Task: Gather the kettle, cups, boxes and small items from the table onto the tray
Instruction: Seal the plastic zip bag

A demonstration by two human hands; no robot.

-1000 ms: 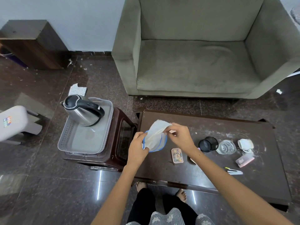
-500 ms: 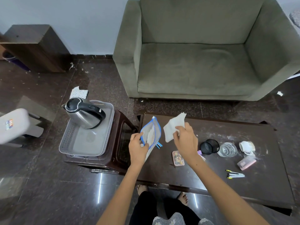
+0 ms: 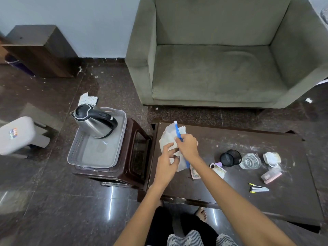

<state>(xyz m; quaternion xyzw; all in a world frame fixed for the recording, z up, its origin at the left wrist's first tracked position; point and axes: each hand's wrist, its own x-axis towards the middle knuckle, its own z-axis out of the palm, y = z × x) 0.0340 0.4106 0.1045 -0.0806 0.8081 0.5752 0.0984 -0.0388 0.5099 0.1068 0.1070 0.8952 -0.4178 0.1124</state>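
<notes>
One clear pouch (image 3: 168,139) with a blue zip edge is held above the left end of the dark table (image 3: 230,189), its long axis running from near to far, its far tip pointed toward the sofa (image 3: 221,68). The blue edge is pinched by the right hand (image 3: 188,146); the lower part is steadied by the left hand (image 3: 166,166), fingers loosely spread. One kettle (image 3: 94,121) stands on the one grey tray (image 3: 95,155), spout pointing left. On the table are counted two cups (image 3: 272,158), one glass (image 3: 251,160), one black mesh holder (image 3: 229,158) and two small boxes (image 3: 270,176).
</notes>
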